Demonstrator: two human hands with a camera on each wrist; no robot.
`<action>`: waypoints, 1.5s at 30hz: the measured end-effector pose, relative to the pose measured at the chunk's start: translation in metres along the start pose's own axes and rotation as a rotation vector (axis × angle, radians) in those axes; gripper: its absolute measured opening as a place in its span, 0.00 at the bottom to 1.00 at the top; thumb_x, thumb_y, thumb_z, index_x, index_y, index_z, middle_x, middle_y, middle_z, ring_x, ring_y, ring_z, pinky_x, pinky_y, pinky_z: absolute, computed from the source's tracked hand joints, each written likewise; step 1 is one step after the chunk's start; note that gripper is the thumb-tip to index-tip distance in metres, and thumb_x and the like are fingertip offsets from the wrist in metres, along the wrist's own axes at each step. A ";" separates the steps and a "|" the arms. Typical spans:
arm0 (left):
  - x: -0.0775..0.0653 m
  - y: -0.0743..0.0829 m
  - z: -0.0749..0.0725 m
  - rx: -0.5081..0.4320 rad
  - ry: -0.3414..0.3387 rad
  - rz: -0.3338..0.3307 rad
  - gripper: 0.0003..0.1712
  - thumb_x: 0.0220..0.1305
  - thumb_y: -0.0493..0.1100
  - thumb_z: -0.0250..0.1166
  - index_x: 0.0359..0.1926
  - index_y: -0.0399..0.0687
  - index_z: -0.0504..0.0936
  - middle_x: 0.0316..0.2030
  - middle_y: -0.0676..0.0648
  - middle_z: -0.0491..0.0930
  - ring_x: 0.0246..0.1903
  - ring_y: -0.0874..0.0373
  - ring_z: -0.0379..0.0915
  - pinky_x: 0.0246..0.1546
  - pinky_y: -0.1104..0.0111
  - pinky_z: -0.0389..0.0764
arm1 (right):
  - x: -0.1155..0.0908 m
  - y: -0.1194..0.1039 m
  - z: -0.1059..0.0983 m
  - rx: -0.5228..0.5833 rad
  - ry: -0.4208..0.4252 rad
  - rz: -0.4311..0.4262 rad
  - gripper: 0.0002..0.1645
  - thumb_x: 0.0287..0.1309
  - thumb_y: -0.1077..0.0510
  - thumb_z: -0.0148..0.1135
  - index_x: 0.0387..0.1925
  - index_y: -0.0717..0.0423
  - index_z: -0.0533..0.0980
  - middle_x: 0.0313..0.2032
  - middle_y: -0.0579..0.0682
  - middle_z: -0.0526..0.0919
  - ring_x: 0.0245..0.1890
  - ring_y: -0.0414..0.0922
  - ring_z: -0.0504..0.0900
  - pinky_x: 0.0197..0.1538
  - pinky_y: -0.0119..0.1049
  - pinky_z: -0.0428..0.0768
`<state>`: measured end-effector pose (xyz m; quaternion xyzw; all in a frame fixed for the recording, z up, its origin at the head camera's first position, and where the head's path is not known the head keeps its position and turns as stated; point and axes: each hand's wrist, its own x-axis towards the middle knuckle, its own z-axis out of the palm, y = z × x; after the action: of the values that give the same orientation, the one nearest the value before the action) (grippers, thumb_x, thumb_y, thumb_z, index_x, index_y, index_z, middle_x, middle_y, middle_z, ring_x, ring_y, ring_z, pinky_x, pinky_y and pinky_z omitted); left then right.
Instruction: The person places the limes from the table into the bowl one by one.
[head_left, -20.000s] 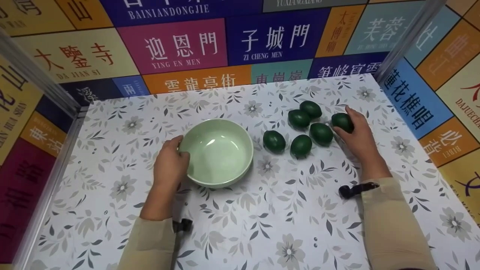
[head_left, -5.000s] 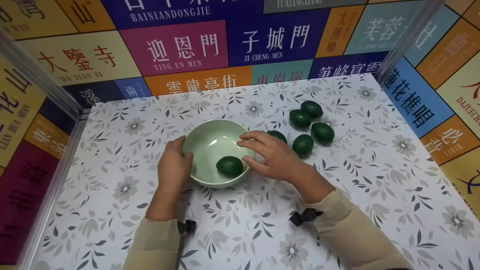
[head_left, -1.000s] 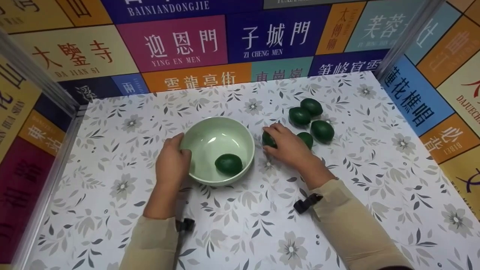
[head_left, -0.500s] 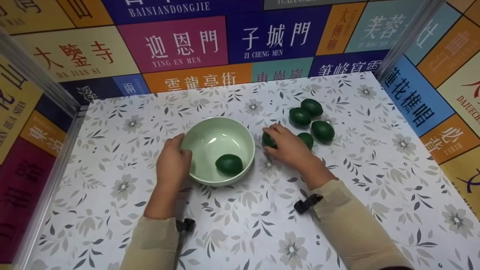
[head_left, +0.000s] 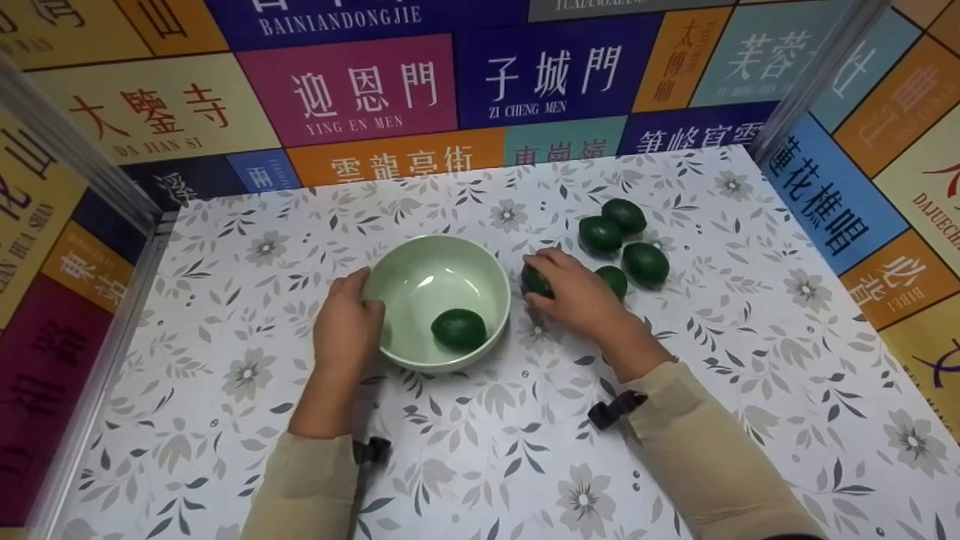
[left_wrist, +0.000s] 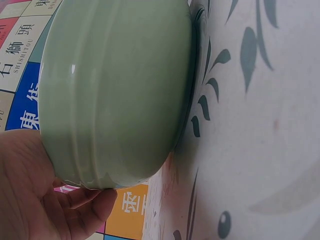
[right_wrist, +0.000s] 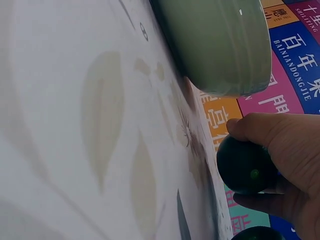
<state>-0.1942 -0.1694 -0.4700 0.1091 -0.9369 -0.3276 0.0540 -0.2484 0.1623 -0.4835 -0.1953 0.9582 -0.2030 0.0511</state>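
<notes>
Floral tabletop point(head_left: 465, 465): left hand point(head_left: 345, 324) grips green bowl point(head_left: 420, 300); right hand point(head_left: 576, 296) grasps dark-green fruit point(right_wrist: 244, 165).

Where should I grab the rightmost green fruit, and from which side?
I'd take the rightmost green fruit round its rounded middle, coming from above and the right. No other fruit lies to its right, while neighbouring green fruits sit close on its left and behind it. It looks smooth and oval, so a pinch across opposite flanks should hold it best.
</notes>
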 end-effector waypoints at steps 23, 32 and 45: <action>0.001 -0.002 0.002 -0.011 0.002 -0.011 0.33 0.66 0.38 0.53 0.73 0.45 0.73 0.64 0.40 0.78 0.64 0.42 0.76 0.64 0.49 0.76 | -0.007 -0.010 -0.020 0.117 0.169 -0.074 0.38 0.66 0.47 0.69 0.74 0.50 0.70 0.71 0.56 0.70 0.71 0.57 0.72 0.71 0.57 0.72; 0.002 0.000 0.001 -0.004 -0.005 -0.027 0.34 0.65 0.38 0.52 0.73 0.45 0.73 0.65 0.40 0.78 0.65 0.43 0.76 0.65 0.50 0.75 | -0.008 -0.024 -0.028 0.143 0.266 -0.112 0.38 0.65 0.47 0.70 0.74 0.49 0.70 0.72 0.54 0.70 0.72 0.56 0.72 0.71 0.57 0.72; 0.002 -0.001 0.001 -0.018 0.006 -0.022 0.34 0.65 0.39 0.53 0.73 0.47 0.74 0.64 0.41 0.78 0.63 0.42 0.77 0.63 0.48 0.76 | -0.005 -0.052 -0.033 0.171 0.323 -0.229 0.36 0.67 0.47 0.69 0.73 0.48 0.72 0.71 0.54 0.71 0.69 0.55 0.75 0.67 0.53 0.77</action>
<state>-0.1958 -0.1702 -0.4711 0.1198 -0.9325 -0.3363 0.0545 -0.2316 0.1329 -0.4325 -0.2628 0.9047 -0.3168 -0.1100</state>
